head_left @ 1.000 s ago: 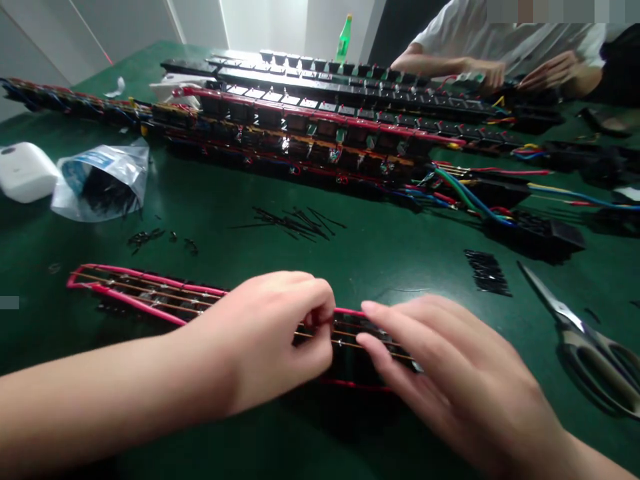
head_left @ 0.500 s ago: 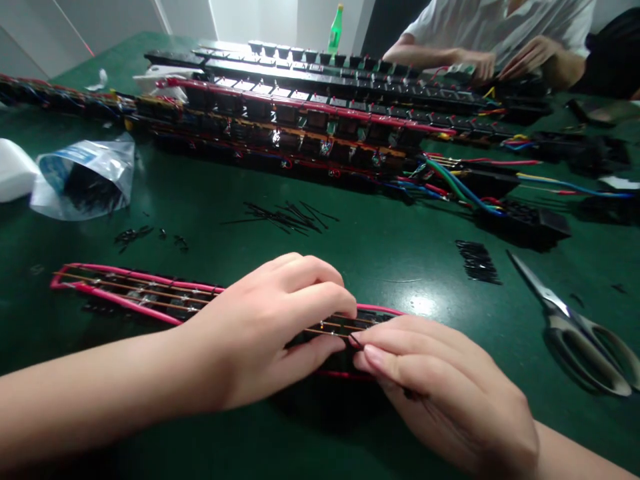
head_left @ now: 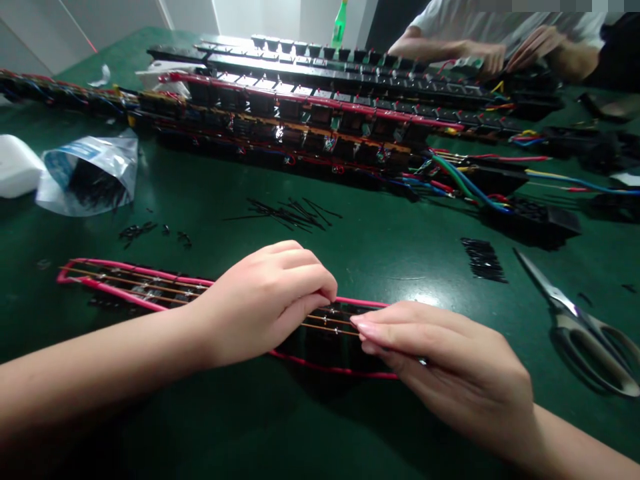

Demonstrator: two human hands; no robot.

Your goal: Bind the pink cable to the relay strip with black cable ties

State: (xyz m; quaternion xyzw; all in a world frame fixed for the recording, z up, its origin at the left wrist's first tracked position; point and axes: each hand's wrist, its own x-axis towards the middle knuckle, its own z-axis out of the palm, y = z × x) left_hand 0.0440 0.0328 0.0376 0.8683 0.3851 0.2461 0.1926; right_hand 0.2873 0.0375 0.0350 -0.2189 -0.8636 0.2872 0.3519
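A long black strip assembly (head_left: 295, 347) with copper-coloured rods lies in front of me, a pink cable (head_left: 320, 369) looped around it. My left hand (head_left: 270, 300) is over its middle, thumb and forefinger pinched together at the far run of the cable. What those fingertips hold, if anything, is hidden. Just to the right, my right hand (head_left: 445, 367) is closed in a pinch at the rods. A thin black cable tie showed in that pinch earlier; now the fingers mostly cover it, and a small dark bit shows under the hand.
Loose black ties (head_left: 287, 213) lie beyond the strip, with a bundle (head_left: 483, 259) and scissors (head_left: 575, 313) at right. A plastic bag (head_left: 87, 177) of black pieces stands left. Wired black strips (head_left: 320, 113) stretch across the back. Another person's hands (head_left: 530, 53) work at the far right.
My left hand's thumb and forefinger have come together and drawn back slightly left and up. My right fingers have risen a little, and the tie between them is now mostly covered.
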